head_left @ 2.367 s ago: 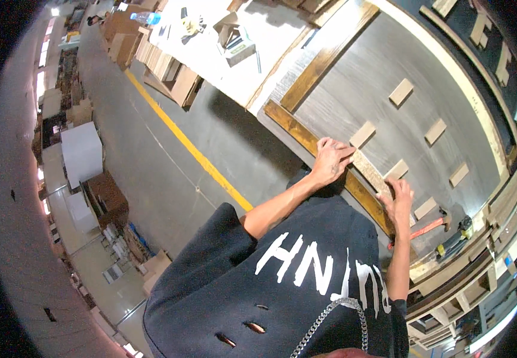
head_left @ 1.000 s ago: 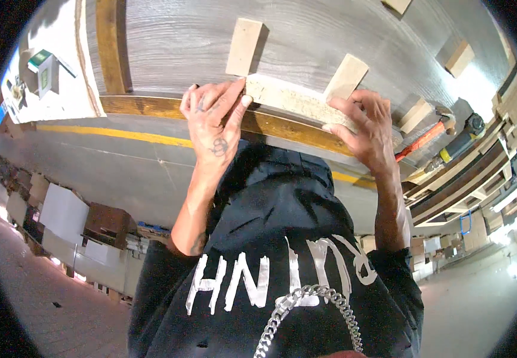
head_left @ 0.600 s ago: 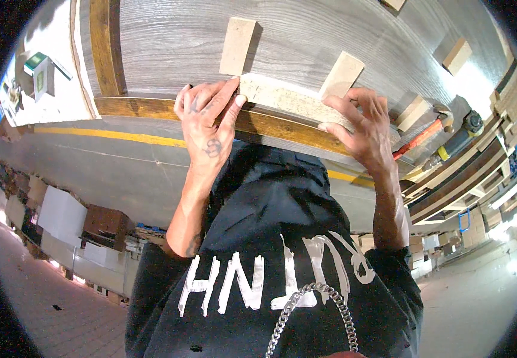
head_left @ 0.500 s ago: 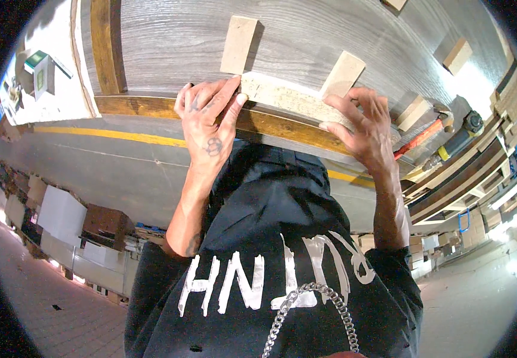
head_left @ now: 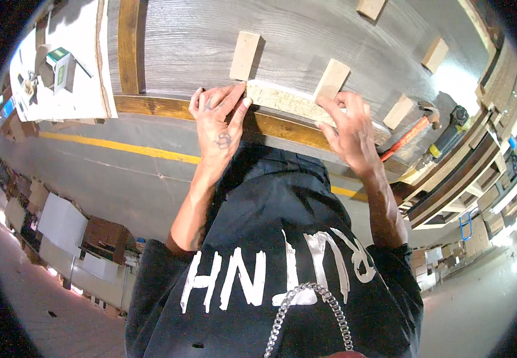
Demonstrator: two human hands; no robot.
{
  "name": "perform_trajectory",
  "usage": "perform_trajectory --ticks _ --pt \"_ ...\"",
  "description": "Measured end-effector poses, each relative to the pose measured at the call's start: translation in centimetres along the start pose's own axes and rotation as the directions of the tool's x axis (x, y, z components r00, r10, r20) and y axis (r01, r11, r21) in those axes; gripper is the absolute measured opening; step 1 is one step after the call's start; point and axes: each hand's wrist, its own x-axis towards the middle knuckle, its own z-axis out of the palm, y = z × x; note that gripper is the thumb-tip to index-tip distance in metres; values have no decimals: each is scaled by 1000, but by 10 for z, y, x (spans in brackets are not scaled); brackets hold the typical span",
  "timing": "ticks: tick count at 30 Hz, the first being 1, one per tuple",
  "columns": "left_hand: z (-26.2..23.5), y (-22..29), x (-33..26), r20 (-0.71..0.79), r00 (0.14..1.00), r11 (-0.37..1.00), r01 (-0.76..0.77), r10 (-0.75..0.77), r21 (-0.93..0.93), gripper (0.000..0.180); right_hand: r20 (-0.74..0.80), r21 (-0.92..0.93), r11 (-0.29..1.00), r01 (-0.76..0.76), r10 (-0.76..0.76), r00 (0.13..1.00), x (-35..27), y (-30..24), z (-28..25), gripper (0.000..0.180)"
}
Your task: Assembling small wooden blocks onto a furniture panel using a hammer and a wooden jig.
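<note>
A narrow strip of particleboard lies along the near edge of a grey wood-grain panel, beside a brown wooden rail. My left hand grips the strip's left end, with the thumb on the near side and the fingers on the far side. Farther right, my right hand pinches the same strip between thumb and fingers. A small pale wood block stands just beyond the strip's left part. A second block sits beyond it near my right fingers.
To the right lie a hammer with an orange handle and a yellow-and-black power tool. More blocks rest on the panel. A brown crosspiece runs away at left, beside a white sheet bearing a small green-and-white box. Wooden frames are stacked at right.
The whole view has shifted slightly, so the panel, blocks and tools appear in somewhat different places. Both hands keep their hold on the strip.
</note>
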Motion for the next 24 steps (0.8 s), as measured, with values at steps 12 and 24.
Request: perform_trajectory --ticks 12,24 --pt "-16 28 5 37 997 990 69 -65 -123 29 95 50 993 -109 104 990 -1 -17 -31 54" --pt "-9 42 55 -52 994 978 84 -95 -189 27 -50 -24 996 -88 87 995 35 -2 -50 52"
